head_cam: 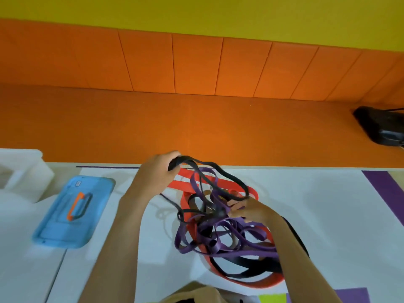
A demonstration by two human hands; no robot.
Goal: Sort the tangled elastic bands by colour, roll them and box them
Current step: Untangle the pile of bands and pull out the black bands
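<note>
- Right hand [249, 209]: fingers curled into the middle of the tangle [218, 232], pinching purple bands [220, 226].
- Tangle is 3 colours knotted together: purple, red bands [258, 281] and black. It lies on the white table [328, 215], centre-right, with its near edge under the right forearm.
- Left hand [157, 171]: closed round 1 loop of a black band [196, 164], held at the table's far edge. The loop trails back right into the tangle.
- Blue lid [74, 213] lies flat on the table left of both hands, well apart from the bands, with an orange-and-black handle on top.
- White box [21, 173] stands at the far left, just beyond the lid.
- Purple strip [382, 189] marks the table at the right.
- Orange padded bench [196, 119] runs behind the table, with a black device [380, 125] at its right end.
- Yellow wall [196, 12] sits above.
</note>
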